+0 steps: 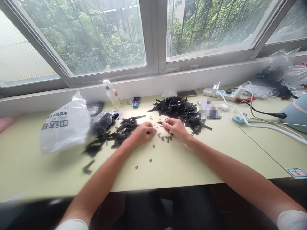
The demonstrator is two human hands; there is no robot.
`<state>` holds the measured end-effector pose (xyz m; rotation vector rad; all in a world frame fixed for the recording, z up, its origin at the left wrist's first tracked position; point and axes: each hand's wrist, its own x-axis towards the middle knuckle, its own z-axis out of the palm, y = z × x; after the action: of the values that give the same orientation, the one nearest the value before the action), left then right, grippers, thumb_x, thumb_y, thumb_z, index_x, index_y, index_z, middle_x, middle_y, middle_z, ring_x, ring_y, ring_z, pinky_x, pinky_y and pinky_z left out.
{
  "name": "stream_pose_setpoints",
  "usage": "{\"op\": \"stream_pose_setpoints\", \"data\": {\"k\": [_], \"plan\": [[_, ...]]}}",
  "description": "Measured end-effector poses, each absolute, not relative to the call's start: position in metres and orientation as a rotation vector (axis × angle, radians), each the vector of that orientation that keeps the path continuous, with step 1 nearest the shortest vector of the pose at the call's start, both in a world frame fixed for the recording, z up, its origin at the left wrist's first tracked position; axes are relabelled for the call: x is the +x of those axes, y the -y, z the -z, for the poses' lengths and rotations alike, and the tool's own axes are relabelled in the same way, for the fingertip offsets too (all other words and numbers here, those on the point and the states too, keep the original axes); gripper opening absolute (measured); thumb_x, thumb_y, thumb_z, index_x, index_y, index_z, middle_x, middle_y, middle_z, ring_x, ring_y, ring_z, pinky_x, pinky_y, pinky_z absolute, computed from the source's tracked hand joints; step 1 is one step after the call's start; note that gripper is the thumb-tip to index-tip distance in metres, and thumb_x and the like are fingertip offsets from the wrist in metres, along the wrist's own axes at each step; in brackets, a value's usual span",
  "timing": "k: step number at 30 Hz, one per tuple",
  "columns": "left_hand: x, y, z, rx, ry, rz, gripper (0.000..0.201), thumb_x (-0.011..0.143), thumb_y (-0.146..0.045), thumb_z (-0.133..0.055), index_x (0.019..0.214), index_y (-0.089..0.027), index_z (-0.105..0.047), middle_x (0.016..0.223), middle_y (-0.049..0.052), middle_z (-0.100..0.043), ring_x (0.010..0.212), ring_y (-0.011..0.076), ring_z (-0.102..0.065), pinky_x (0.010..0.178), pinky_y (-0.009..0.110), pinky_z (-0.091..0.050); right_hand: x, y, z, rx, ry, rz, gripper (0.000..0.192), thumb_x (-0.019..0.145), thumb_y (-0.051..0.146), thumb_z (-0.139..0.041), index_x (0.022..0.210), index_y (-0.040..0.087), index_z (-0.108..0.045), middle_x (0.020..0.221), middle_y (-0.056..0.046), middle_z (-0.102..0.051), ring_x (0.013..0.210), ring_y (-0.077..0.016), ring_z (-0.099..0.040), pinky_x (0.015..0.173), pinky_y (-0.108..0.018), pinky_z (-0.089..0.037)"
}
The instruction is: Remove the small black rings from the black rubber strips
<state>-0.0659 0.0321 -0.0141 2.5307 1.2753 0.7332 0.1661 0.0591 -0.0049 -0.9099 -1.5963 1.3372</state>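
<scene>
My right hand [176, 128] pinches a short black fabric strip [159, 122] between thumb and fingertips, its end pointing left. Just across from it, my left hand [143, 133] is closed with the fingertips together; whatever it may hold is too small to make out. Small dark round buttons [168, 139] lie scattered on the table between and below both hands. Behind my right hand spreads a large heap of black strips [176, 107]. A smaller pile of black strips [123, 129] lies beside my left hand, on its left.
A white plastic bag [66, 123] and a clear bag of black pieces [103, 123] stand left. Toward the window are a clear bottle [112, 94], a blue packet [136, 102] and a phone [187, 93]. A power strip [224, 93] with cables [271, 127] occupies the right.
</scene>
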Motion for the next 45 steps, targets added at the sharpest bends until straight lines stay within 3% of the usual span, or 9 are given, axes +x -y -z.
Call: {"op": "stream_pose_setpoints", "data": {"k": [9,14,23,28,33,37,45], "plan": [[-0.057,-0.030,0.017,2.648,-1.267,-0.812,0.017,0.096,-0.021,-0.055,0.089,-0.019,-0.071,0.089,0.007,-0.067,0.088,0.0195,-0.060,0.081,0.034,-0.050,0.164,-0.056,0.003,-1.013,1.687,-1.238,0.023,0.083,0.040,-0.066,0.077,0.018,-0.065,0.064,0.001,-0.060,0.055,-0.0119,-0.050,0.052,-0.025,-0.041],[-0.045,-0.023,0.015,2.788,-1.075,-1.038,0.018,0.098,-0.017,-0.051,0.096,-0.019,-0.069,0.086,0.006,-0.071,0.080,0.0175,-0.060,0.077,0.033,-0.051,0.162,-0.052,0.004,-0.954,1.822,-0.953,0.022,0.087,0.037,-0.062,0.076,0.019,-0.067,0.075,-0.002,-0.068,0.067,-0.0162,-0.058,0.062,-0.028,-0.045],[-0.044,-0.021,0.020,2.420,-1.158,-1.319,0.011,0.095,-0.020,-0.061,0.099,-0.019,-0.071,0.085,0.005,-0.072,0.073,0.0137,-0.064,0.068,0.028,-0.053,0.160,-0.051,0.006,-0.803,1.982,-0.899,0.017,0.092,0.032,-0.060,0.088,0.021,-0.073,0.082,-0.002,-0.072,0.072,-0.0170,-0.063,0.065,-0.028,-0.047],[-0.045,-0.021,0.018,2.375,-1.236,-1.294,0.012,0.096,-0.024,-0.061,0.099,-0.019,-0.071,0.086,0.005,-0.072,0.075,0.0144,-0.065,0.072,0.028,-0.054,0.160,-0.052,0.008,-0.770,2.030,-0.802,0.018,0.093,0.031,-0.060,0.088,0.021,-0.073,0.083,-0.003,-0.073,0.073,-0.0172,-0.063,0.067,-0.028,-0.047],[-0.047,-0.022,0.014,2.558,-1.381,-1.176,0.022,0.098,-0.032,-0.056,0.116,-0.022,-0.066,0.102,0.008,-0.064,0.090,0.0179,-0.062,0.075,0.031,-0.054,0.160,-0.053,0.007,-0.712,2.066,-0.758,0.020,0.095,0.032,-0.058,0.088,0.022,-0.073,0.083,-0.003,-0.072,0.073,-0.0169,-0.061,0.069,-0.029,-0.045],[-0.049,-0.023,0.011,2.754,-1.353,-1.004,0.017,0.101,-0.025,-0.048,0.107,-0.020,-0.063,0.108,0.010,-0.062,0.103,0.0223,-0.057,0.086,0.037,-0.051,0.161,-0.055,0.008,-0.691,2.109,-0.738,0.023,0.096,0.036,-0.055,0.092,0.024,-0.074,0.082,-0.003,-0.071,0.073,-0.0178,-0.061,0.069,-0.030,-0.045],[-0.051,-0.019,0.013,2.634,-1.242,-0.918,0.020,0.102,-0.019,-0.040,0.090,-0.019,-0.056,0.080,0.005,-0.058,0.079,0.0185,-0.052,0.072,0.031,-0.045,0.162,-0.051,0.006,-0.703,2.107,-0.912,0.022,0.094,0.037,-0.057,0.092,0.023,-0.074,0.084,-0.004,-0.071,0.073,-0.0175,-0.060,0.065,-0.028,-0.044]]}}
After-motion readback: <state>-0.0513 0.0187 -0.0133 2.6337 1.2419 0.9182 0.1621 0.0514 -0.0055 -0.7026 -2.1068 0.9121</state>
